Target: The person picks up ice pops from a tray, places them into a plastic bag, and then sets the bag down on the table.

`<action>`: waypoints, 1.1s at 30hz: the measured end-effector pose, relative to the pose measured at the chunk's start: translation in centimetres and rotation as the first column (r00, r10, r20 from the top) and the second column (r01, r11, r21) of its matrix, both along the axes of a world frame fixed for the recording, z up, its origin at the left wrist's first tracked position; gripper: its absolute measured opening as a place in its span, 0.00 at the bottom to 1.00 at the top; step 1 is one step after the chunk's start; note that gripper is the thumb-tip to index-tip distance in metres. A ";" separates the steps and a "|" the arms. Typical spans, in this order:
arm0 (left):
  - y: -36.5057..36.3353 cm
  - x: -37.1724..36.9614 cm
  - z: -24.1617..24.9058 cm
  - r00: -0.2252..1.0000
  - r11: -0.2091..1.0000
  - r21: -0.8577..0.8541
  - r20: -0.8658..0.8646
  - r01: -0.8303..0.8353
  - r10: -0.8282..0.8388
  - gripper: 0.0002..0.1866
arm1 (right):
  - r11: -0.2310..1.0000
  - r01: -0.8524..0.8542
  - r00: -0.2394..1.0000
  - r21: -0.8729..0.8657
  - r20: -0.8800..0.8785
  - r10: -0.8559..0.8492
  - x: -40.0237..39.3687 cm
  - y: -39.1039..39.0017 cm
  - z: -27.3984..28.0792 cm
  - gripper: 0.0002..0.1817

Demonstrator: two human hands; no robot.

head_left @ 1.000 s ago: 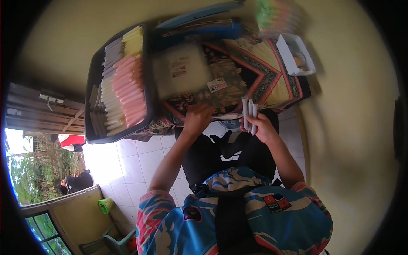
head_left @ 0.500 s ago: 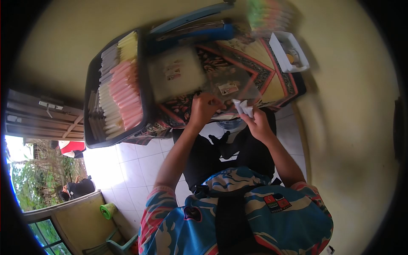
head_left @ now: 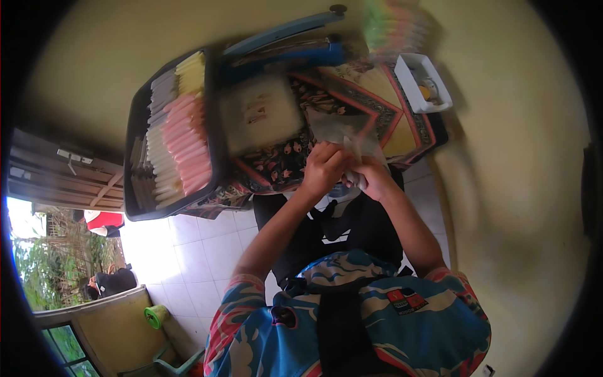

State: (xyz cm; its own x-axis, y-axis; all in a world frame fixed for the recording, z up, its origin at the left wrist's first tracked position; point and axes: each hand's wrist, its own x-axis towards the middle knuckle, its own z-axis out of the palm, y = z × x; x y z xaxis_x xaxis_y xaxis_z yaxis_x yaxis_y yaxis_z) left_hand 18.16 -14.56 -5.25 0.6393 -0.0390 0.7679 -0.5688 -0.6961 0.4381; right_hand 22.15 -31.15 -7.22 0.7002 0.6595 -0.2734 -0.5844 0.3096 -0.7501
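My right hand (head_left: 375, 179) is closed around a small bunch of slim white sticks (head_left: 355, 180). My left hand (head_left: 326, 166) is right beside it, its fingers bunched on the near edge of a clear plastic bag (head_left: 336, 125). The bag lies over the patterned cloth and reaches up to both hands. The white ends are partly hidden between the fingers and the film. Left of the bag is a stack of clear bags (head_left: 260, 116) with a small printed label.
A black tray (head_left: 217, 135) at the left holds rows of pink, white, yellow and lavender sticks. Behind are a blue long-armed device (head_left: 289, 60) resembling a sealer, a bundle of coloured packs (head_left: 396, 28) and a white box (head_left: 411, 69). Patterned cloth (head_left: 276, 160) covers the table.
My left hand has moved right to meet my right hand at the bag. The white sticks have come to the bag's near edge, and the bag has shifted and is partly lifted.
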 end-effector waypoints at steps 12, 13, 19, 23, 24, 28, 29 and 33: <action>-0.9 0.9 -2.9 0.995 0.995 -0.024 0.036 -0.097 0.098 0.11 | 0.776 0.293 0.817 -0.559 0.567 0.100 11.3 5.6 -11.0 0.31; -0.6 0.8 -3.2 0.991 0.991 -0.023 0.018 -0.130 0.130 0.11 | 0.792 0.299 0.793 -0.533 0.600 0.104 12.0 6.4 -12.2 0.29; 0.9 0.4 -4.4 0.960 0.959 -0.038 -0.039 -0.280 0.279 0.13 | 0.626 0.458 0.598 -0.631 0.740 0.308 11.5 10.1 -10.2 0.32; 1.0 0.3 -5.4 0.944 0.936 -0.136 -0.104 -0.324 0.312 0.12 | 0.444 0.499 0.607 -0.744 0.666 0.433 9.6 9.9 -6.3 0.35; 1.0 0.3 -5.5 0.949 0.933 -0.187 -0.135 -0.308 0.286 0.12 | 0.444 0.563 0.555 -0.698 0.716 0.422 10.1 9.5 -7.6 0.34; 0.3 0.9 -5.4 0.975 0.957 -0.208 -0.137 -0.202 0.176 0.11 | 0.608 0.679 0.388 -0.411 0.904 0.178 11.0 6.6 -9.8 0.32; -0.1 1.0 -5.3 0.980 0.961 -0.210 -0.121 -0.181 0.159 0.11 | 0.670 0.638 0.440 -0.379 0.894 0.087 9.2 5.5 -6.3 0.32; -1.2 0.9 -5.5 0.974 0.947 -0.258 -0.173 -0.190 0.148 0.10 | 0.550 0.586 0.543 -0.595 0.792 0.280 9.5 4.6 -5.2 0.33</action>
